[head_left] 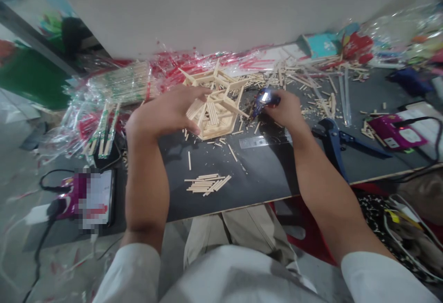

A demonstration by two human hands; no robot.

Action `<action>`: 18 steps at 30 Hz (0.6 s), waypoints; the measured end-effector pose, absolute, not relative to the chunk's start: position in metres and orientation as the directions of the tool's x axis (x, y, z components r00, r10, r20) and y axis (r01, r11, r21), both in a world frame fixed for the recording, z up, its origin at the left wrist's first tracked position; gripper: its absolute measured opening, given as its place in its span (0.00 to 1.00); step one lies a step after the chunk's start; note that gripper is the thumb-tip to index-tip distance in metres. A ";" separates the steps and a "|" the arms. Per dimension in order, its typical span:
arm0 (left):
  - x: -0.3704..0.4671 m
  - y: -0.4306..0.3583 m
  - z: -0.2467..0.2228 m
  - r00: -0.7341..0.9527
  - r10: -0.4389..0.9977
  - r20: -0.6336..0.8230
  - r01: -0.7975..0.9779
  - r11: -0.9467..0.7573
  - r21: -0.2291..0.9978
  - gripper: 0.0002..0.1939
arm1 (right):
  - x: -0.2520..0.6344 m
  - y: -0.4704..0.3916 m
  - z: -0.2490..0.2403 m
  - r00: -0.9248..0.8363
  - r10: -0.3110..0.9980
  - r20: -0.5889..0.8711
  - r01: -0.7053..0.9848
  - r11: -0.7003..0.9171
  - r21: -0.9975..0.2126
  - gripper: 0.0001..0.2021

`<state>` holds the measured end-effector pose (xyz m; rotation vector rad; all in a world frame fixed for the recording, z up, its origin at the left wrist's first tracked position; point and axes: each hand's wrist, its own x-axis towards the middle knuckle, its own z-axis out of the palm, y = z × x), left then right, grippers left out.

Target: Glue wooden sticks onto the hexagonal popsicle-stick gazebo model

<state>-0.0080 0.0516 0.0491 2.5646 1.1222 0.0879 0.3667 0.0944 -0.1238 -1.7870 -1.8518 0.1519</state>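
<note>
Stick frame [221,109], left fingers [193,126] apart, right fingers [277,114] gripping blue object [259,102], ruler markings [252,142] blurred

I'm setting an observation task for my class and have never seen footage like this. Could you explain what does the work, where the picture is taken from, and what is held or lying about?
There is no machine: a person works with two bare hands. The single picture comes from a camera worn on the head, looking forward and down. On the dark grey tabletop stands an open, hexagon-shaped frame of pale wooden sticks. The left hand curves open beside it; whether it touches is hard to tell. The right hand holds a small dark-blue object with a shiny part, too blurred to name. Nearer the person lie loose pale sticks. A clear plastic ruler and a dark-blue long-handled tool lie farther right.
</note>
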 end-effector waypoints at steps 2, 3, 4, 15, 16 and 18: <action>-0.003 0.051 0.047 0.687 0.723 -0.073 0.705 -0.639 0.309 0.44 | 0.363 0.095 -0.124 0.120 0.937 0.329 0.875 0.057 -0.480 0.22; -0.002 0.051 0.047 0.686 0.723 -0.076 0.707 -0.639 0.304 0.44 | 0.362 0.095 -0.125 0.136 0.930 0.340 0.870 0.052 -0.490 0.22; -0.001 0.051 0.047 0.684 0.726 -0.080 0.710 -0.635 0.305 0.43 | 0.362 0.094 -0.125 0.133 0.928 0.348 0.867 0.061 -0.495 0.22; -0.008 0.041 0.061 0.601 0.799 -0.007 0.762 -0.571 0.307 0.24 | 0.348 0.071 -0.086 0.136 0.971 0.195 0.878 -0.026 -0.479 0.18; -0.006 0.039 0.064 0.582 0.813 0.020 0.774 -0.562 0.291 0.18 | 0.350 0.063 -0.073 0.096 0.980 0.172 0.873 0.000 -0.488 0.14; -0.001 0.035 0.069 0.545 0.836 0.059 0.799 -0.539 0.267 0.11 | 0.351 0.047 -0.049 -0.092 0.992 0.091 0.816 0.128 -0.564 0.14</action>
